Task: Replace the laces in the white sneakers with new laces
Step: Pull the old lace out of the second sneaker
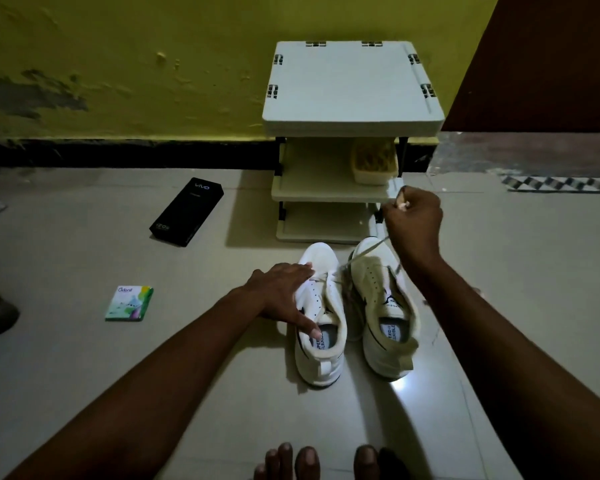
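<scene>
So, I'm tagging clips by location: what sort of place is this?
Probably a home, at floor level: tiled floor, a small plastic shoe rack against a peeling yellow wall.

- Left sneaker: white, upright on the floor, toe away from me. My left hand lies flat on its outer side, thumb at the collar.
- Right sneaker: white, just beside it, parallel, same heading.
- Lace: off-white, taut from the left sneaker's eyelet area, across the right toe, up into my right hand, pinched.
</scene>
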{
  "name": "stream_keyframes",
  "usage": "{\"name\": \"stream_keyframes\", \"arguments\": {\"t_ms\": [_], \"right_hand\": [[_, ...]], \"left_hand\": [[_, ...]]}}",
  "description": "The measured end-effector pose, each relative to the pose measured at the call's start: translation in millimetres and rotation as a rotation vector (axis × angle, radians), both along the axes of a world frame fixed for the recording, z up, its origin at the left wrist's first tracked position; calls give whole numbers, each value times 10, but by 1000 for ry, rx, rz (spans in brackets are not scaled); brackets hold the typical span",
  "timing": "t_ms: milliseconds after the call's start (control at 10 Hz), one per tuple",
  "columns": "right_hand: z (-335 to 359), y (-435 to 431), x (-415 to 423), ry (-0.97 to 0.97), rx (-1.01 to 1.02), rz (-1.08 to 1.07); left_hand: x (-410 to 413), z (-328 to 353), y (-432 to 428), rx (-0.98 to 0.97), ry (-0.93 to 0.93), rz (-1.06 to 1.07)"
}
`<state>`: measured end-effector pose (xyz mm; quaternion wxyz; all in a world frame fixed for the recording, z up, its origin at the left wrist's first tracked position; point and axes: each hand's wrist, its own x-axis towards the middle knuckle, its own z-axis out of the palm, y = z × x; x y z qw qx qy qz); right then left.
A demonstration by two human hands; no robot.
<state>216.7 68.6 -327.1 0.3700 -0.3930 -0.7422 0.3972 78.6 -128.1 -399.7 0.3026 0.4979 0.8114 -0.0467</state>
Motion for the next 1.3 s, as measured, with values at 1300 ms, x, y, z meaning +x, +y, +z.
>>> {"name": "stream_keyframes", "arguments": {"t_ms": [1300], "right_hand": [[-703, -1302, 366, -575, 33, 436]], "left_hand": [[-31, -159, 330, 658, -46, 236]]}}
